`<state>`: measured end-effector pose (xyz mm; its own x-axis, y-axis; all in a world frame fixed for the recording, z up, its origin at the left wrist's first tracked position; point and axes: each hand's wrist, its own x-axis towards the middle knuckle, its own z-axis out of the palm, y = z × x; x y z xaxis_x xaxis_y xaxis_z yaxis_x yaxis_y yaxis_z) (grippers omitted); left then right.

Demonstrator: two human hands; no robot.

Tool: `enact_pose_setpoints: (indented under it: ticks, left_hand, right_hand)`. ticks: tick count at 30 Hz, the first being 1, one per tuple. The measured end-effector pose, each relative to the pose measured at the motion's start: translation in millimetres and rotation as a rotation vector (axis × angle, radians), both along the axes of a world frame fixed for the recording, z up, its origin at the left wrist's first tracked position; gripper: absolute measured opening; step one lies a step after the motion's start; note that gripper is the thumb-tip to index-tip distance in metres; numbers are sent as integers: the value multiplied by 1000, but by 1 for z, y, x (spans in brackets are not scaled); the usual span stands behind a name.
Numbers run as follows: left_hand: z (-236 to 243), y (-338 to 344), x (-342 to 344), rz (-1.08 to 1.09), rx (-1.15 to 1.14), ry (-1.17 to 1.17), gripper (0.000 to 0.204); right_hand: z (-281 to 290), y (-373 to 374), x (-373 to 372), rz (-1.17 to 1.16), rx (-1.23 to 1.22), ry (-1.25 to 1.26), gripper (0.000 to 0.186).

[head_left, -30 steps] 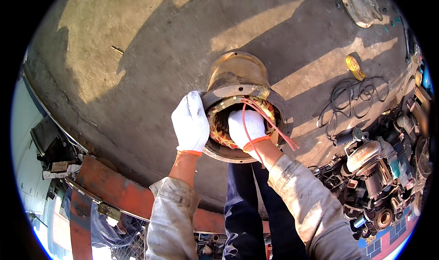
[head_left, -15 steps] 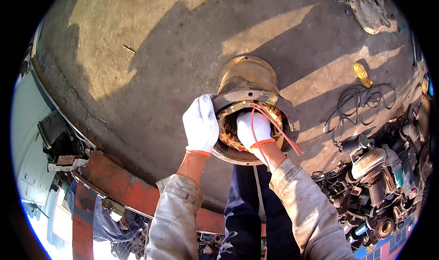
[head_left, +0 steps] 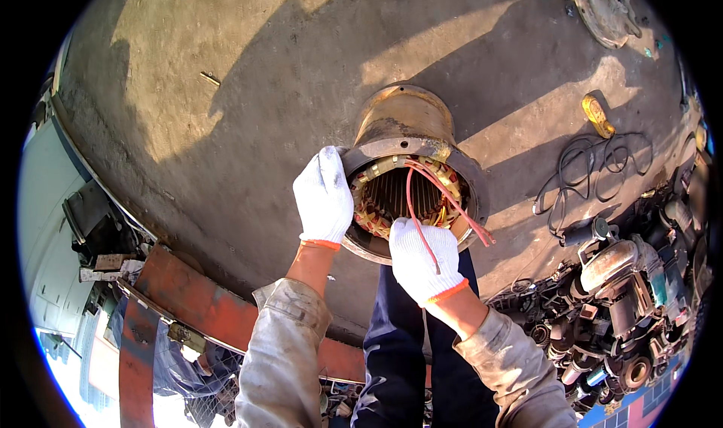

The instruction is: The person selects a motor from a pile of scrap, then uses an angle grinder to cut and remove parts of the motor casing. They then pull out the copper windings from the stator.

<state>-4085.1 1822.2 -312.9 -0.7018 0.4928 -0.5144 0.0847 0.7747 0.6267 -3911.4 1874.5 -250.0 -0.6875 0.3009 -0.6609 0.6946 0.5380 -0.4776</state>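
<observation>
An electric motor housing [head_left: 404, 123], a rusty yellow-brown cylinder with a wide bolt-holed flange, sits on the ground with its open end toward me. Inside the opening runs a ring of bound stator windings [head_left: 370, 178] around a slotted bore. Red lead wires [head_left: 454, 202] hang out over the right and lower rim. My left hand [head_left: 324, 196], in a white knit glove, is closed on the flange's left edge. My right hand [head_left: 426, 261], gloved alike, is curled closed at the lower front rim, one red wire lying across it; its fingertips are hidden.
To the right lie a coiled black cable [head_left: 591, 168] and a yellow hand-sized device [head_left: 597, 117]. A heap of metal motor parts [head_left: 614, 307] fills the lower right. An orange-red steel beam [head_left: 196, 296] crosses the lower left. A round metal cover [head_left: 602, 10] lies at the far right.
My right hand has come out of the bore toward me, to the lower rim, uncovering the slotted inside. My left hand stays at the flange; the housing has shifted slightly left in view.
</observation>
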Motion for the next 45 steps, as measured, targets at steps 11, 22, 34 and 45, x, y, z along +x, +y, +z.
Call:
enact_pose_setpoints:
  ticks: [11,22,34,45]
  left_hand:
    - [13,2,3,3,-17,25,48]
    - [-4,10,-1,-18,7,-42,45]
    - [-3,-3,1,-54,0,32,43]
    - [4,2,2,-10,-40,17,43]
  right_hand:
    - [-4,-5,7,80,2,-44,14]
    - [-54,7,15,-298,-148,336,17]
    - [-32,-9,-1,-95,-58,54,16]
    - [11,-4,22,-63,47,142,9]
